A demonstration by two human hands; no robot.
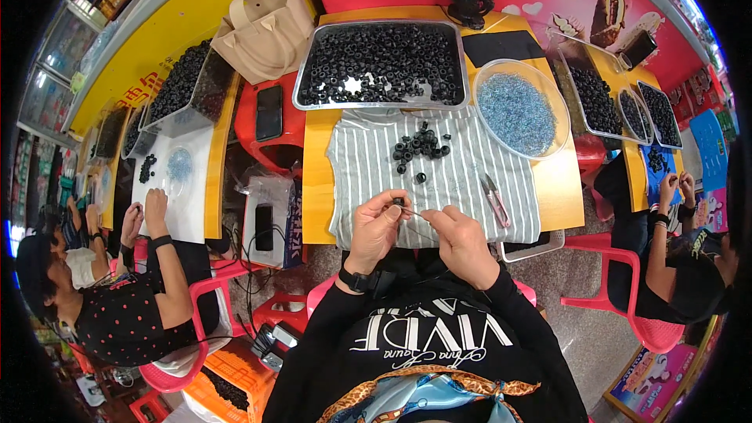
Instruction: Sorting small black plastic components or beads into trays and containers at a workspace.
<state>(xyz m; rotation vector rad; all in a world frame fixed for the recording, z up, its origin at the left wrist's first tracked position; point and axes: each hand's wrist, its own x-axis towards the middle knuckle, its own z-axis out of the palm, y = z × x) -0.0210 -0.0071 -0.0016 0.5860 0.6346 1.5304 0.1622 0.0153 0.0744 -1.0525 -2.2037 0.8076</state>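
Observation:
My left hand is closed, pinching a small black ring-shaped piece between thumb and fingers. A thin needle-like tool reaches toward that piece from my right hand, whose fingers are pressed together on it; its exact kind is too small to tell. Ahead of both hands, a loose pile of black ring-shaped pieces lies on a grey-and-white striped cloth. Thread snips rest on the cloth, right of my right hand. Beyond the cloth, a metal tray holds many more black pieces.
A clear round bowl of tiny bluish beads stands at the right. Behind are a small black fan and a dark flat sheet. A phone and beige handbag sit at the left. Other people work at tables on both sides.

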